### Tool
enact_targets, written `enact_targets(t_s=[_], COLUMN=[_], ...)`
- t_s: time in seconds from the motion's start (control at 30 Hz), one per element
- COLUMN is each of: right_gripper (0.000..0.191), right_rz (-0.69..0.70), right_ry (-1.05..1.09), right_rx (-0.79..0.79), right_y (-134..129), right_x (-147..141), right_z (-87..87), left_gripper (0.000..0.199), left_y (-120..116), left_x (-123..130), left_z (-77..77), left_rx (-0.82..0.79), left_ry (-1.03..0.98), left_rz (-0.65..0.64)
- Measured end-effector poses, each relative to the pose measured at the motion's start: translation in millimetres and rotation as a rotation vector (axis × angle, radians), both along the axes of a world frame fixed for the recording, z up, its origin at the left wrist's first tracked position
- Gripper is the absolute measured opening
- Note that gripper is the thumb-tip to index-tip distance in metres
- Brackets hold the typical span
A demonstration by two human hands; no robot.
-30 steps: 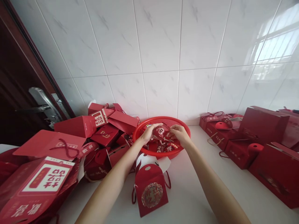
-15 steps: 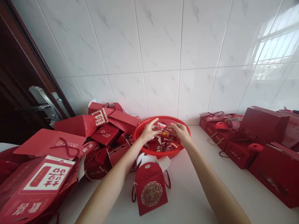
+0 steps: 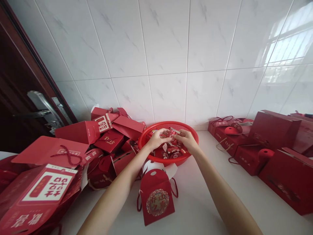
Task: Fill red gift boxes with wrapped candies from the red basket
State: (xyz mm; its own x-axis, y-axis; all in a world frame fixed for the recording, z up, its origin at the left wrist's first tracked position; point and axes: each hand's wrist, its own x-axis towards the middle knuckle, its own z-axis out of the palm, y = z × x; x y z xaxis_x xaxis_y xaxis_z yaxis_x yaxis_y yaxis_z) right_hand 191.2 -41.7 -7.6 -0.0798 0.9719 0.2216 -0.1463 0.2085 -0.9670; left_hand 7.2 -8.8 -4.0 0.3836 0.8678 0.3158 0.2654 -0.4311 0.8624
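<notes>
Both hands are over a red plastic basket (image 3: 168, 160) with perforated sides, close against the tiled wall. Small wrapped candies (image 3: 173, 150) in red and white wrappers lie inside it. My left hand (image 3: 158, 139) is curled, fingers and thumb closed around wrapped candies. Facing it, my right hand (image 3: 187, 140) pinches wrapped candies at its fingertips. More red wrappers show between the two hands, and the fingers partly cover them. In front of the basket, between my forearms, stands a red gift box (image 3: 157, 202) with its top flaps open, rope handles and a round gold emblem.
A heap of red gift boxes (image 3: 49, 186), several lying open, fills the left side. More red boxes (image 3: 249, 156) stand in rows on the right of the white tabletop (image 3: 202, 202). A dark door with a metal handle (image 3: 44, 111) is at far left.
My hands have drawn closer together over the basket, and their fingers have closed more around the candies. Some candies beneath have shifted. The gift box stands where it was.
</notes>
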Motion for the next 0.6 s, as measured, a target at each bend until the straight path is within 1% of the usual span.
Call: enact_targets(t_s=[0.1,0.17,0.23,0.3,0.4,0.47,0.5,0.53,0.6], right_gripper=[0.025,0.02,0.015,0.012,0.015,0.02,0.022,0.023,0.023], right_rz=[-0.155,-0.224,-0.23,-0.223,-0.225,-0.202,-0.188,-0.177,-0.167], right_ry=[0.061,0.083,0.093,0.1,0.114,0.131,0.138,0.143,0.139], right_rx=[-0.039,-0.08,-0.12,-0.152,-0.177,-0.172,-0.159,-0.145,-0.138], right_y=[-1,-1,-2,-3,-3,-3,-3,-3,-3], right_x=[0,0,0,0,-1,-1,-1,-1,-1], right_z=[4.3,7.4,9.8,11.1,10.9,10.0,9.6,9.4,9.6], left_gripper=[0.034,0.026,0.024,0.031,0.041,0.043,0.045,0.047,0.053], left_y=[2,3,3,3,3,2,2,1,1], left_x=[-2,-4,-6,-7,-7,-5,-4,-3,-1], left_z=[-4.3,-9.8,-15.8,-20.2,-21.6,-19.3,-17.6,-15.7,-11.6], left_rx=[-0.042,-0.112,-0.173,-0.207,-0.219,-0.217,-0.204,-0.177,-0.096], left_ry=[0.36,0.563,0.659,0.723,0.768,0.782,0.758,0.7,0.487], left_rz=[0.022,-0.022,-0.067,-0.083,-0.097,-0.118,-0.12,-0.112,-0.074])
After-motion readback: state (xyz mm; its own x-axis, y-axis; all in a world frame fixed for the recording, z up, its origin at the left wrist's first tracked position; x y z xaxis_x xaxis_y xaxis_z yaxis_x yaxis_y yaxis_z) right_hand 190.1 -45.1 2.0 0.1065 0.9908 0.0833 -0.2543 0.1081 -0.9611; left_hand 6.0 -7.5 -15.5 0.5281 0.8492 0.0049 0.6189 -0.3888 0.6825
